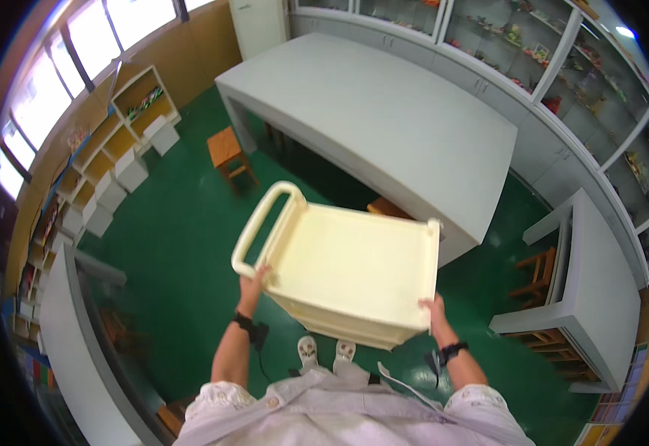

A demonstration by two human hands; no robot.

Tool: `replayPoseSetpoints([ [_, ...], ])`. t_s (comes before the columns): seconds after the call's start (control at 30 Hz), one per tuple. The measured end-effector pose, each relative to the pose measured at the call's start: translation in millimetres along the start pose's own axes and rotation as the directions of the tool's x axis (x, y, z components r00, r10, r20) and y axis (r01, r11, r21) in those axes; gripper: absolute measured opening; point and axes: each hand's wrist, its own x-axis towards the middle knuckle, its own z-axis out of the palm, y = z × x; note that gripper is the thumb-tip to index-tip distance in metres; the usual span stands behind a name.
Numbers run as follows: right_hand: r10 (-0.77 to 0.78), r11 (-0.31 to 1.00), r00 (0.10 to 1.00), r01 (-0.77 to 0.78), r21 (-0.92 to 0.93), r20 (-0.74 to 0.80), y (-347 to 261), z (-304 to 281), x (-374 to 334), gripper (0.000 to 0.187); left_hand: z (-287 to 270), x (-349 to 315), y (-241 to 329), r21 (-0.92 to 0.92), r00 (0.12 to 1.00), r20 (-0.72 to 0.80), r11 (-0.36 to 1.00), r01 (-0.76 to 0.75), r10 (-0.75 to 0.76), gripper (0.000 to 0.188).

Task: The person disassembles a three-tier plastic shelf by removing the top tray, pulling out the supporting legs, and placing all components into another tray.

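A cream plastic utility cart [354, 260] stands in front of me, its top tray bare and a looped push handle [259, 223] at its left end. My left hand [252, 281] grips the cart's near left corner, just below the handle. At the near right corner, my right hand [434, 308] is closed on the tray's rim. Both hands have their fingers partly hidden by the cart's edge. Dark straps with small devices and wires sit on both wrists.
A long grey table [384, 119] stands just beyond the cart, a wooden stool [226, 149] by its left end. Another grey table [599, 290] is at right with stools under it, and one [79, 349] at left. Shelves [105, 145] line the window wall; glass cabinets [510, 44] line the back.
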Motion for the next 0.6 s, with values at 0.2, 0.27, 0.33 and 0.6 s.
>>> replayPoseSetpoints([
  [0.2, 0.302, 0.918, 0.905, -0.361, 0.165, 0.301, -110.6, 40.0, 40.1, 0.047, -42.2, -8.7, 137.1, -0.093, 0.971, -0.059, 0.967, -0.237, 0.232, 0.031],
  [0.27, 0.301, 0.931, 0.887, -0.352, 0.092, 0.349, -159.2, 67.4, 46.2, 0.049, -69.3, 1.4, 186.8, -0.069, 0.937, -0.017, 0.934, -0.350, 0.350, 0.031],
  [0.33, 0.297, 0.938, 0.881, -0.342, 0.060, 0.368, -193.2, 67.0, 49.7, 0.049, -72.9, -2.0, 248.5, 0.055, 0.878, -0.006, 0.876, -0.478, 0.479, 0.032],
  [0.6, -0.067, 0.954, 0.916, -0.057, 0.293, 0.396, -385.8, 89.8, 23.0, 0.023, -92.6, 10.6, 478.2, 0.093, 0.716, -0.106, 0.723, -0.684, 0.690, 0.039],
])
